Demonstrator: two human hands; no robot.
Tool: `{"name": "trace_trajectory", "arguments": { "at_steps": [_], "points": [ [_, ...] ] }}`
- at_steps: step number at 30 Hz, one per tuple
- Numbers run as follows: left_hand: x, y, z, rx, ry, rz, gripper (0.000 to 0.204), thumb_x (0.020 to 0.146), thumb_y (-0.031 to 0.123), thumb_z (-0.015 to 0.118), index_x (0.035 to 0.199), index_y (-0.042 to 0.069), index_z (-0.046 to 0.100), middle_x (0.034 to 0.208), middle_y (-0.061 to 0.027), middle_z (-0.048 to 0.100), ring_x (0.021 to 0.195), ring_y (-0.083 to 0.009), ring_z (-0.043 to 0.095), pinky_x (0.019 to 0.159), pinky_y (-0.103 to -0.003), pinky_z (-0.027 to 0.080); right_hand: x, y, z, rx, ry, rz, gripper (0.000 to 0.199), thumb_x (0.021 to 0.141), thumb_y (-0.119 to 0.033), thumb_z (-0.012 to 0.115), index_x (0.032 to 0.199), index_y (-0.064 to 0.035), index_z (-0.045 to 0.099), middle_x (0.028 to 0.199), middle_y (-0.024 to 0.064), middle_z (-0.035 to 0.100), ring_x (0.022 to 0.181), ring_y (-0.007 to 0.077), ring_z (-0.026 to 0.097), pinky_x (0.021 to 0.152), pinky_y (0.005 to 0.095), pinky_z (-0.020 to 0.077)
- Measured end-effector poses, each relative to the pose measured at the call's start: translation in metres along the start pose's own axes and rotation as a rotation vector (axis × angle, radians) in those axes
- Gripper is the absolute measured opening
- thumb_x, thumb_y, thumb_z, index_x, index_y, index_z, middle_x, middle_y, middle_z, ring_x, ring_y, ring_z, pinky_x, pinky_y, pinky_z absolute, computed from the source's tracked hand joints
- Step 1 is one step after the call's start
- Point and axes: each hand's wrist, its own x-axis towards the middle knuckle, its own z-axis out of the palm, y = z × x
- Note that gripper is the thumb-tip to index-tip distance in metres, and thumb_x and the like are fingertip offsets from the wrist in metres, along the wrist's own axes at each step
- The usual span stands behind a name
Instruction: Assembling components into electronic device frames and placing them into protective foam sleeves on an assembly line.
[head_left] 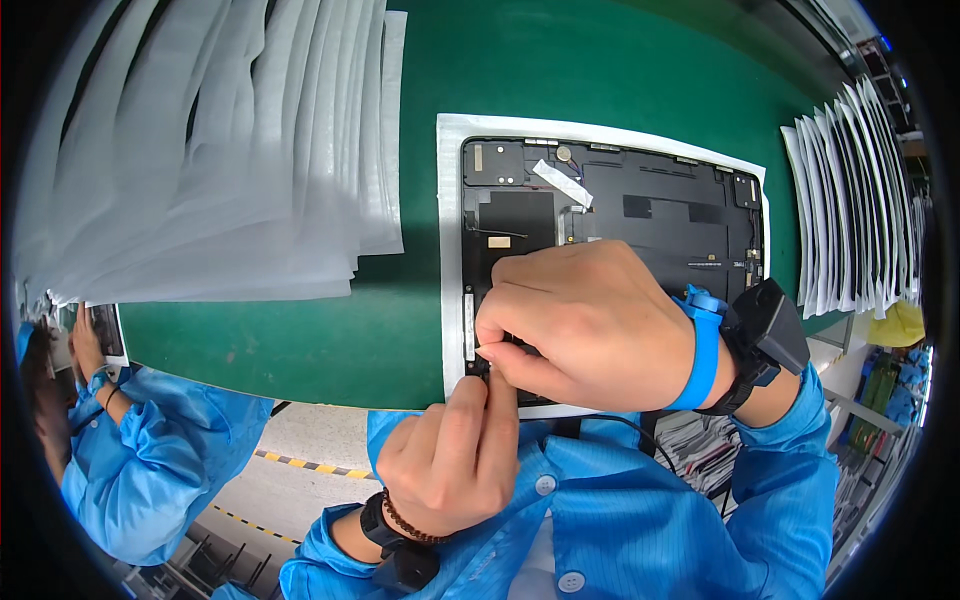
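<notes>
Black and open-backed, a flat tablet-like device point(640, 215) lies on a white foam sheet point(452, 250) in the upper middle of the frame, its inner plates, a strip of pale tape and small connectors exposed. Both hands meet at its lower left edge. The right hand point(585, 325) is curled shut, fingertips pinching at something small by the device's near rim; what sits between them is too small to tell. The left hand point(450, 465), in the lower middle, is closed too, thumb and forefinger pressed up against the same spot. Judging by the bare interior, the back cover is not on and the work at this corner is in hand, with the rest of the shell apparently yet to be closed.

Green matting point(300, 340) covers the bench. Fanned stacks of white foam sheets point(210, 150) fill the upper left, and a second row point(850, 200) stands at the right. A co-worker in a blue coat point(130, 460) sits at the lower left.
</notes>
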Motion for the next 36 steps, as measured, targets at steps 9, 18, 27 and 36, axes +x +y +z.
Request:
{"name": "trace_trajectory", "arguments": {
  "at_steps": [9,18,27,36],
  "points": [
    [-0.002,0.000,0.000,-0.019,-0.020,-0.008,0.034,0.068,-0.001,0.062,0.099,-0.004,0.075,0.087,-0.0081,0.063,0.052,-0.0099,0.050,0.042,-0.023,0.035,-0.001,0.002,0.002,0.002,0.014,-0.021,0.016,0.073,-0.007,0.073,0.076,-0.0088,0.057,0.068,0.0044,0.055,0.060,0.0267,0.058,0.050,0.0382,0.0442],
    [-0.001,0.000,0.000,-0.015,-0.017,-0.009,0.033,0.068,-0.001,0.063,0.099,-0.003,0.075,0.087,-0.0078,0.063,0.052,-0.0099,0.050,0.043,-0.023,0.036,-0.001,0.002,0.002,-0.011,0.018,-0.023,0.016,0.072,-0.007,0.073,0.075,-0.0087,0.057,0.067,0.0046,0.054,0.060,0.0270,0.058,0.049,0.0383,0.0443],
    [-0.001,0.001,-0.002,-0.016,-0.017,-0.019,0.036,0.067,-0.001,0.062,0.100,-0.003,0.075,0.088,-0.0078,0.063,0.053,-0.0095,0.052,0.044,-0.023,0.037,0.000,-0.001,0.000,-0.009,-0.009,-0.006,0.015,0.073,-0.006,0.073,0.078,-0.0082,0.058,0.070,0.0050,0.056,0.062,0.0276,0.059,0.051,0.0389,0.0450],
    [-0.016,-0.005,-0.008,-0.085,0.094,-0.043,0.037,0.068,0.005,0.086,0.102,0.002,0.074,0.087,-0.0084,0.059,0.057,-0.0168,0.053,0.047,-0.028,0.041,-0.001,-0.001,-0.002,0.026,-0.037,0.040,0.016,0.078,-0.007,0.073,0.088,-0.0086,0.060,0.078,0.0062,0.060,0.069,0.0302,0.062,0.056,0.0416,0.0462]
  ]
}}
